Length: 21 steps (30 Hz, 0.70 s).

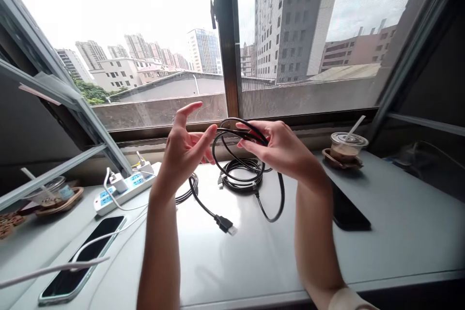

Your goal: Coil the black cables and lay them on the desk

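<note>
A black cable (281, 193) hangs in loose loops above the table, gripped near the top by my right hand (281, 145). My left hand (187, 147) is at the left side of the loops, thumb and a fingertip close together on the cable, with the index finger raised. Below the left hand dangles a cable end with a black connector (223, 223) and pale tip. Behind and below the loops, a coiled black cable (241, 186) lies on the table. Another coil (187, 195) is partly hidden by my left wrist.
On the left are a white power strip (125, 193) with plugs, a phone (83, 256), white cords and a drink cup (54, 191). Another cup (347, 145) in a holder and a dark phone (350, 206) are on the right. A window frame (227, 58) rises behind the table.
</note>
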{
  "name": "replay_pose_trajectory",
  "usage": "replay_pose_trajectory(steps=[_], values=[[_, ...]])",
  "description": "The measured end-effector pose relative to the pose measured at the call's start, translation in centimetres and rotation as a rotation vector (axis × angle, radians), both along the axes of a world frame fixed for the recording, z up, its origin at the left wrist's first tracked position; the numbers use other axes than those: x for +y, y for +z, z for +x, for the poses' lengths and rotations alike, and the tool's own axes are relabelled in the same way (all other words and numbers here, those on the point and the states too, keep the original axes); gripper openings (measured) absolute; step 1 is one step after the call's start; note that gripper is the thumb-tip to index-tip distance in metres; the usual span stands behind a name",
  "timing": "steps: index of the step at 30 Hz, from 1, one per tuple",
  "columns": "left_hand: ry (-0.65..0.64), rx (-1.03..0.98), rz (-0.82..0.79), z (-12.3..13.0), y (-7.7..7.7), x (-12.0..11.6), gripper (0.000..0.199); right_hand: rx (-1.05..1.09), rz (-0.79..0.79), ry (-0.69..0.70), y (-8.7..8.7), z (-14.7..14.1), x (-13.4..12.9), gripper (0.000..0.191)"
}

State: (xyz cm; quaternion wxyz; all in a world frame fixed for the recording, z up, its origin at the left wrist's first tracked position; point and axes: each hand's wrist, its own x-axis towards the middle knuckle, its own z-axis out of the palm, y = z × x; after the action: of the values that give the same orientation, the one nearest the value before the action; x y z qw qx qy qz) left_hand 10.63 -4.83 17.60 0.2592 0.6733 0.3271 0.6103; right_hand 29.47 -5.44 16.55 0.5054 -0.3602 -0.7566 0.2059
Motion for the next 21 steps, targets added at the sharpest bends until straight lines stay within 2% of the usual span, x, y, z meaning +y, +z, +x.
replay_pose_trajectory(steps=[3, 6, 8, 11, 14, 17, 19, 21], values=[[0.092, 0.159, 0.099, -0.5, 0.4, -1.0, 0.067, 0.089, 0.006, -0.017, 0.2, 0.9, 0.2, 0.03], [0.223, 0.207, 0.228, -1.3, 0.8, -2.0, 0.056, 0.189, 0.044, -0.072, 0.6, 1.4, -0.4, 0.03], [0.251, 0.234, 0.285, -1.9, 1.0, -2.4, 0.049, 0.272, 0.101, -0.133, 0.9, 1.5, -1.0, 0.028], [0.183, 0.291, 0.292, -2.0, 1.1, -2.6, 0.06, 0.334, 0.141, -0.209, 1.1, 1.3, -1.8, 0.028], [0.039, 0.368, 0.257, -0.9, 0.9, -2.6, 0.071, 0.308, 0.12, -0.213, 1.1, 0.6, -2.3, 0.03], [-0.125, 0.398, 0.199, 0.3, 0.6, -2.7, 0.054, 0.221, 0.168, -0.236, 1.1, -0.5, -2.8, 0.026], [-0.177, 0.331, 0.142, 0.5, 0.5, -2.9, 0.042, 0.128, 0.219, -0.232, 1.0, -0.9, -2.9, 0.023], [-0.218, 0.269, 0.098, 0.1, 0.5, -3.1, 0.039, 0.076, 0.224, -0.135, 0.9, -1.0, -2.8, 0.022]])
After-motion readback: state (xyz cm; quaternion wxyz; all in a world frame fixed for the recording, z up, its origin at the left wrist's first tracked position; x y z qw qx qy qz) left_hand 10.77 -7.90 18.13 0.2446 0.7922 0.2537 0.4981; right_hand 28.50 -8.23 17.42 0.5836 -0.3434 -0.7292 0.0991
